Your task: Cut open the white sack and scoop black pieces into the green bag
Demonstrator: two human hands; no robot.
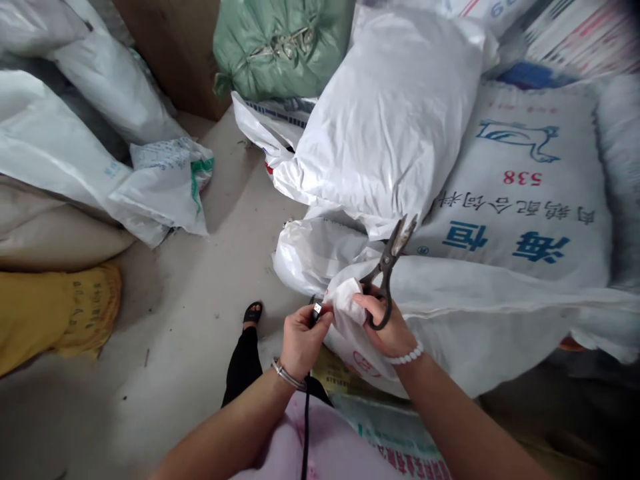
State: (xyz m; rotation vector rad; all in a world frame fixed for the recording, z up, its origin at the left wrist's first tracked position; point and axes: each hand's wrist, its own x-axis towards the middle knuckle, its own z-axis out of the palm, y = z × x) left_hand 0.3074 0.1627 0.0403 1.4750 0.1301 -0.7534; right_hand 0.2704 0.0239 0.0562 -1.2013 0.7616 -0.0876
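My left hand (303, 333) is closed, its thumb and fingers pinched round a black USB plug (317, 309). A black cable (306, 427) runs down from below that wrist across the pink clothing. My right hand (387, 328) grips dark scissors (386, 261), its fingers at the handles, and the worn blades point up and away, slightly apart. The thumb of that hand also presses on the bunched corner of a white woven sack (450, 333). My left fingertips are beside this bunched corner; whether they touch it, I cannot tell.
A plump white sack (385, 120) lies beyond my hands, with a green sack (285, 50) behind it. Right of it is a printed feed sack (525, 180). More white sacks (60, 147) and a yellow sack (60, 317) line the left of the floor (190, 320).
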